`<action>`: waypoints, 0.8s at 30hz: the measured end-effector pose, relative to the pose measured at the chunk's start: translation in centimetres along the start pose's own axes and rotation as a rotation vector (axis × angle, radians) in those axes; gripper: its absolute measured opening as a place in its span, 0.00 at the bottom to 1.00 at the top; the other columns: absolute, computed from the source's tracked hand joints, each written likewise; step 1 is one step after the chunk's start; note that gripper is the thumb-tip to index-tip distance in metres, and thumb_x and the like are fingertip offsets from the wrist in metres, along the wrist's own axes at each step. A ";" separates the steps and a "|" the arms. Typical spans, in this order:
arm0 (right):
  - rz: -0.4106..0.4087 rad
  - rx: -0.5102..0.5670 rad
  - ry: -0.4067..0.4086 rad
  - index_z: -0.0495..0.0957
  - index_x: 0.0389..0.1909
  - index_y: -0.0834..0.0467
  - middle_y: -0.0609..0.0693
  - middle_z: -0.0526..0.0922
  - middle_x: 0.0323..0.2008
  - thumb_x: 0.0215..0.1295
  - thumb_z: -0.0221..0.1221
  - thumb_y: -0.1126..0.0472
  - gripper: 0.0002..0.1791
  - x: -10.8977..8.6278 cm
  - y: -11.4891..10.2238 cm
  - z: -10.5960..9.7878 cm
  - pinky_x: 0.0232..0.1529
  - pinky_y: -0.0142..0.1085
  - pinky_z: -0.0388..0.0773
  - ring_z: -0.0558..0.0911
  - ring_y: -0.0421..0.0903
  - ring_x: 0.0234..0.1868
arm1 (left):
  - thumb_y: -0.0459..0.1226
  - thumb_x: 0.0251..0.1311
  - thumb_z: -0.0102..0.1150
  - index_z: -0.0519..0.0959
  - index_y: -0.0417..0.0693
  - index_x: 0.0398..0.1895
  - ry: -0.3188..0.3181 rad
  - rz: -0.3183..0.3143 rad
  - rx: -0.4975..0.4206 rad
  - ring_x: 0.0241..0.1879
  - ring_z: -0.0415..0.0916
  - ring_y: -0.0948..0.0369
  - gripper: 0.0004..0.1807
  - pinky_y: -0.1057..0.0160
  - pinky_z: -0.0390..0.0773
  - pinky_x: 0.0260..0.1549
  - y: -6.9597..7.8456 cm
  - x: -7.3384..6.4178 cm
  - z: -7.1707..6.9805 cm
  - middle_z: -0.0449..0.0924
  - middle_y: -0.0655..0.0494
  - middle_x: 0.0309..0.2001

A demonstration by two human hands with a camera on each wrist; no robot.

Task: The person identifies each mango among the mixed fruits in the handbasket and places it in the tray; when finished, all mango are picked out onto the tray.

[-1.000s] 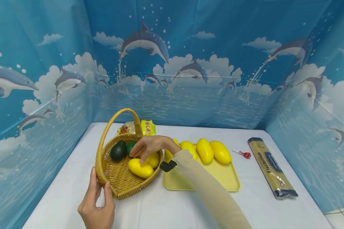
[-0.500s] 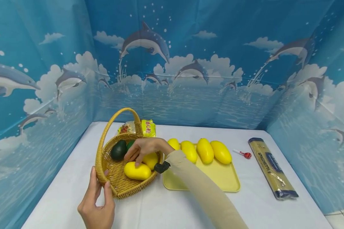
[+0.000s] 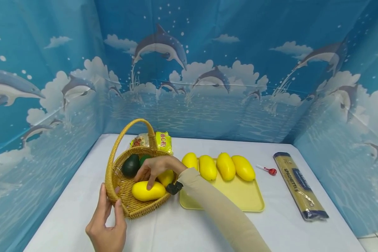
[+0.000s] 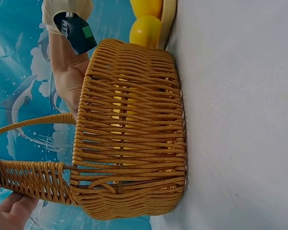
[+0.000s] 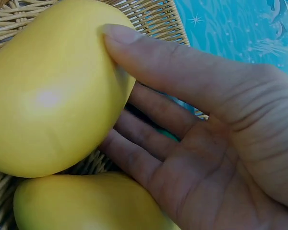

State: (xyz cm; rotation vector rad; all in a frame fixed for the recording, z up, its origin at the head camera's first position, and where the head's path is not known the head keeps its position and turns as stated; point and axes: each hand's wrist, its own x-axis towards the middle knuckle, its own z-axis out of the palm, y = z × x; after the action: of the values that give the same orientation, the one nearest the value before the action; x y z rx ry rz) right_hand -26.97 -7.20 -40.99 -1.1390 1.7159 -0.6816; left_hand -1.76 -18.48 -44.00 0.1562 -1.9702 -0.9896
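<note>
In the head view, one wicker basket [image 3: 146, 210] toward the worktop's [image 3: 176, 232] left edge holds two mangoes [image 3: 141, 190], one avocado [image 3: 131, 165] and one partly hidden green fruit [image 3: 145, 159]; four mangoes [image 3: 225, 167] lie on one tray [image 3: 237, 199], the left hand [image 3: 107, 222] pinches the basket's handle [image 3: 108, 176], and the right hand [image 3: 155, 166] pinches one basket mango. The left wrist view shows two tray mangoes; the right wrist view, two basket mangoes, one under the thumb [image 5: 149, 62].

Six mangoes [image 3: 147, 193], two green objects [image 3: 130, 166], two packets [image 3: 297, 182], one basket [image 3: 138, 211], tray [image 3: 244, 196] and lollipop [image 3: 272, 172].
</note>
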 end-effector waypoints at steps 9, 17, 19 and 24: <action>-0.011 0.029 -0.057 0.77 0.73 0.62 0.55 0.80 0.72 0.67 0.70 0.74 0.33 0.0 0.3 0.1 0.64 0.28 0.81 0.81 0.44 0.69 | 0.16 0.62 0.67 0.64 0.53 0.84 0.009 0.011 -0.003 0.64 0.76 0.80 0.49 0.78 0.77 0.57 0.1 0.1 0.0 0.81 0.40 0.65; 0.026 0.010 -0.032 0.77 0.74 0.62 0.53 0.81 0.70 0.66 0.73 0.71 0.34 -0.3 0.6 0.1 0.61 0.28 0.83 0.83 0.39 0.63 | 0.12 0.56 0.68 0.66 0.49 0.82 0.026 0.043 -0.016 0.63 0.76 0.80 0.51 0.79 0.77 0.56 -0.5 -0.1 0.1 0.83 0.37 0.63; 0.018 0.016 -0.025 0.77 0.73 0.62 0.55 0.81 0.70 0.66 0.73 0.71 0.34 -0.4 0.6 0.1 0.61 0.29 0.83 0.83 0.38 0.62 | 0.11 0.54 0.69 0.67 0.47 0.82 0.035 0.055 -0.023 0.62 0.77 0.80 0.52 0.79 0.77 0.56 -0.7 -0.2 0.2 0.83 0.36 0.62; 0.001 0.037 0.022 0.77 0.73 0.65 0.58 0.82 0.69 0.66 0.73 0.71 0.34 -0.9 0.5 0.0 0.61 0.29 0.83 0.84 0.38 0.60 | 0.10 0.52 0.69 0.67 0.45 0.81 0.043 0.067 -0.030 0.62 0.77 0.80 0.52 0.79 0.77 0.56 -0.7 -0.1 0.3 0.83 0.35 0.62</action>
State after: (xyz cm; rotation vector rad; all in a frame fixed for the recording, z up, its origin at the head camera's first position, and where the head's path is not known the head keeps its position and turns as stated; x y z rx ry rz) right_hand -27.06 -6.18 -41.07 -1.1089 1.7154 -0.7254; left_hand -2.12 -18.76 -44.67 0.0928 -1.9078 -0.9643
